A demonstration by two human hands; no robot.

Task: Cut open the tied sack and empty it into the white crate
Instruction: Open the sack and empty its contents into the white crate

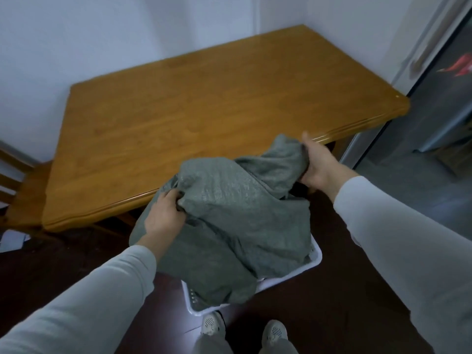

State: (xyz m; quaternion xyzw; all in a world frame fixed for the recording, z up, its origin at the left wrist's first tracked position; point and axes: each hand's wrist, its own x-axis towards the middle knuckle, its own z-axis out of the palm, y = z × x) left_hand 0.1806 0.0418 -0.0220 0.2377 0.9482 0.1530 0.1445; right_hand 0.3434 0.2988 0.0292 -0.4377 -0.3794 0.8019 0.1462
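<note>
both hands (163, 215) gripping sack (229, 226)

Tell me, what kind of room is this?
Probably a dining corner in a home. A wooden table stands against the white walls, a wooden chair sits at its end, and a glass door is at the right.

The dark floor (319, 310) carries the white crate (315, 261) at centre, with two pale shoes (213, 324) just beside it at six o'clock. The wooden table (204, 103) stands at twelve o'clock. White paper (12, 240) lies at nine o'clock.
</note>
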